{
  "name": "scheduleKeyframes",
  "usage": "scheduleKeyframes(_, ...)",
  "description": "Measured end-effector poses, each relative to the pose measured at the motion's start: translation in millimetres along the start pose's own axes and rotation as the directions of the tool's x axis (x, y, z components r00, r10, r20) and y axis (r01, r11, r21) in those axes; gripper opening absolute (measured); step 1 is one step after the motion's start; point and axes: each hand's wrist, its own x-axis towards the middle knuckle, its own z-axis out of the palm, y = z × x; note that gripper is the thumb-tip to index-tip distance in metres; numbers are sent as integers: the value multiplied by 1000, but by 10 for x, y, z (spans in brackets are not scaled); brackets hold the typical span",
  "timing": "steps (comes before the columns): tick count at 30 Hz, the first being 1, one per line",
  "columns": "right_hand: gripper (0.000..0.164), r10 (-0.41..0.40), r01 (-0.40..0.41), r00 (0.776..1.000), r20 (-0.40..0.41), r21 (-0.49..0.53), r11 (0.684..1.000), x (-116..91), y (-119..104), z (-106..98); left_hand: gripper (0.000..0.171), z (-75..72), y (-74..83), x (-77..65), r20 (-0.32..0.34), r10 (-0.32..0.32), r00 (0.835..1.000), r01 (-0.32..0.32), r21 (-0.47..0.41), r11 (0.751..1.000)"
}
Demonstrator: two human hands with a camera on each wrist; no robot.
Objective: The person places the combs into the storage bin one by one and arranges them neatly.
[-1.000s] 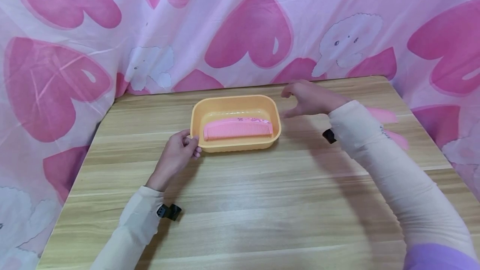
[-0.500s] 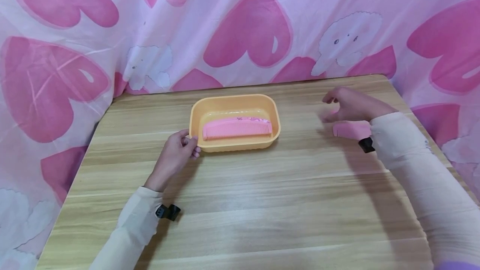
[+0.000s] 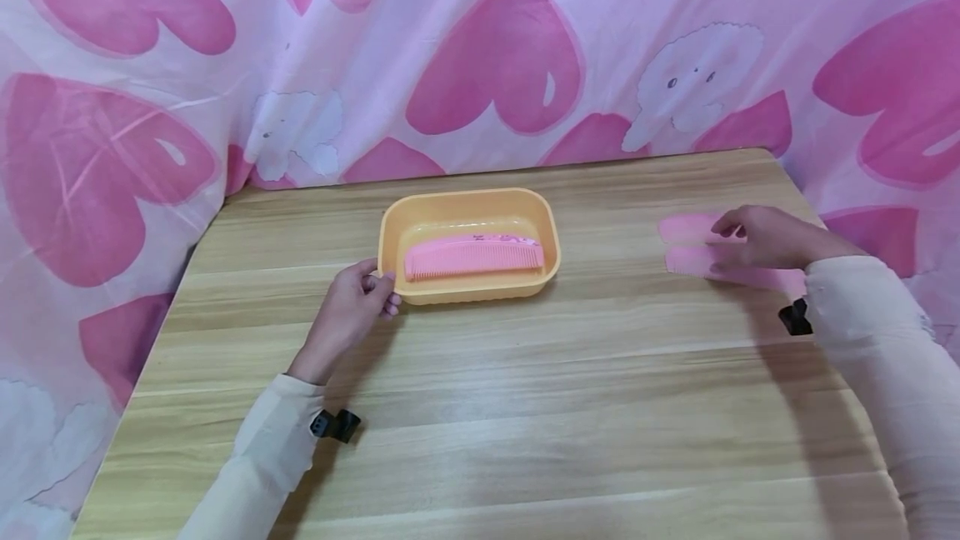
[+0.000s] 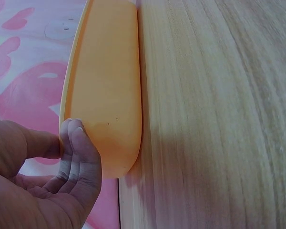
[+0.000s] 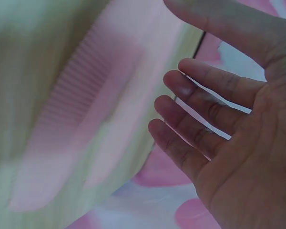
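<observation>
My left hand [image 3: 348, 311] pinches the near left corner of a yellow-orange plastic basin [image 3: 472, 297], thumb on one side of the rim and fingers on the other; the left wrist view shows this grip too. Inside the basin lies a pink comb [image 3: 474, 258] with dark lettering on its spine. Over at the right, my right hand [image 3: 772, 237] hovers above two more pink combs. The nearer comb [image 5: 71, 105] has its teeth facing the person, and the farther comb [image 3: 682, 227] lies just behind it, partly hidden by the hand. In the right wrist view the fingers are spread and hold nothing.
All of this stands on a wood-grain table [image 3: 480, 423]. A pink curtain [image 3: 495, 48] with heart and bear prints hangs along the back and sides. Small black wrist cameras [image 3: 795, 317] sit at both cuffs.
My right hand has moved from beside the basin's right end to the right, over the two combs. The left hand keeps its hold on the basin, which stays in place.
</observation>
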Motion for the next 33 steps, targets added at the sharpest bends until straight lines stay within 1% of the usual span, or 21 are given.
scheduleKeyframes(6, 57, 17, -17, 1000, 5, 14, 1000, -103, 227, 93, 43, -5, -5, -1, -6, -16, 1000, 16, 16, 1000)
scheduleKeyframes(12, 60, 11, -11, 1000, 9, 7, 1000, -140, 365, 169, 43, -5, -2, -5, -10, -30, 1000, 30, 26, 999)
scheduleKeyframes(24, 56, -18, 18, 1000, 0, 16, 1000, -147, 458, 228, 42, 2, -4, 3, 0, -16, 1000, 16, 22, 1000)
scheduleKeyframes(33, 60, 13, -13, 1000, 5, 39, 999, -168, 470, 242, 41, 5, 4, 1, -4, -7, 1000, 7, 26, 1000)
